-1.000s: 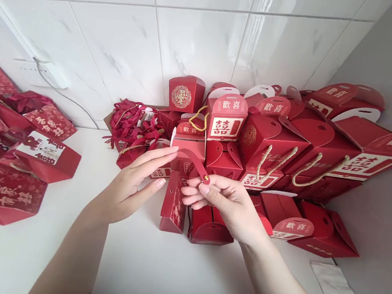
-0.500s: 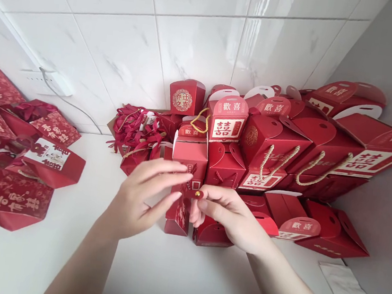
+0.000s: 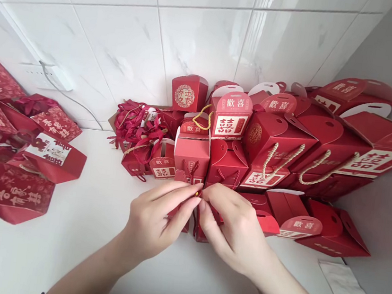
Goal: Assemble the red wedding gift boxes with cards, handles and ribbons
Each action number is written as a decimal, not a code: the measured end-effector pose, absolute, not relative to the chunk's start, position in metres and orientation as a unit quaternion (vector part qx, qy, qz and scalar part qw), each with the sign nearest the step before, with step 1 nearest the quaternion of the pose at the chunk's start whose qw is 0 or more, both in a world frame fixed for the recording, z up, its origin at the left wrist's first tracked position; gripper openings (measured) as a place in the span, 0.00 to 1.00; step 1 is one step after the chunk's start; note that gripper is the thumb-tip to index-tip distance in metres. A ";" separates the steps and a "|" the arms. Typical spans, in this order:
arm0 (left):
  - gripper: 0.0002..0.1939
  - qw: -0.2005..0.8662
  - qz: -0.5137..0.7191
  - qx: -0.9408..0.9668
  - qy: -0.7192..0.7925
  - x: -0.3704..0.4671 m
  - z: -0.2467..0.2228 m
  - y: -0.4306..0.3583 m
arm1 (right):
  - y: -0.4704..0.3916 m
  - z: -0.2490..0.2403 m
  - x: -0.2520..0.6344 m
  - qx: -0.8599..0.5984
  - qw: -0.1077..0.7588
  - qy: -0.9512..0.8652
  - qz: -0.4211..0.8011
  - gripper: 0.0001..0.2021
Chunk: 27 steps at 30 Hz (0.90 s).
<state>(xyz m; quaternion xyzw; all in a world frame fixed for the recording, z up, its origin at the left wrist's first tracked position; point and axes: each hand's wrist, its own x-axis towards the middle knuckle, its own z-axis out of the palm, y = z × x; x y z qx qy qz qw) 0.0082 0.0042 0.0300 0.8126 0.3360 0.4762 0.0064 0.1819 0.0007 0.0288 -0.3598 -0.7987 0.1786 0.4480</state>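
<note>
A tiny gold bead [image 3: 198,194] shows between the fingertips of both hands, in front of the stacked red boxes. In the earlier frame it sits on a small dark red piece, which the fingers mostly hide now. My left hand [image 3: 162,214] pinches from the left, thumb and fingers closed together. From the right, my right hand [image 3: 234,223] pinches at the same spot with thumb and forefinger. Just behind the hands stands a red gift box [image 3: 191,151] with a dark red cord bow on its front. I cannot tell how the bead is fixed.
Several red gift boxes [image 3: 281,138] with rope handles are stacked at the back right. A heap of magenta ribbons [image 3: 136,127] fills an open box beside them. More red boxes [image 3: 15,191] lie at the left on the white table [image 3: 89,258]. A folded white paper [image 3: 351,292] lies at the right.
My left hand has moved right and its spread fingers have closed at the gold bead. My right hand stays pinched on it. The view has shifted slightly.
</note>
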 end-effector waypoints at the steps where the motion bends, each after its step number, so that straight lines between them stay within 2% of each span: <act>1: 0.17 0.009 0.477 0.811 0.338 0.008 0.029 0.004 | 0.000 0.029 0.182 -0.361 0.446 -0.803 0.162 0.09; 7: 0.18 -0.050 0.484 0.815 0.313 0.010 0.024 0.005 | 0.000 0.026 0.181 -0.338 0.471 -0.781 0.231 0.03; 14: 0.21 -0.066 0.486 0.807 0.328 0.011 0.021 0.006 | -0.002 0.021 0.176 -0.341 0.489 -0.760 0.258 0.01; 19: 0.20 -0.085 0.495 0.803 0.321 0.012 0.019 0.008 | -0.003 0.020 0.175 -0.345 0.497 -0.754 0.257 0.03; 23: 0.20 -0.056 0.509 0.798 0.318 0.013 0.019 0.008 | -0.004 0.019 0.173 -0.340 0.506 -0.753 0.250 0.05; 27: 0.17 0.030 0.506 0.791 0.341 0.013 0.021 0.008 | -0.003 0.018 0.171 -0.342 0.504 -0.760 0.226 0.06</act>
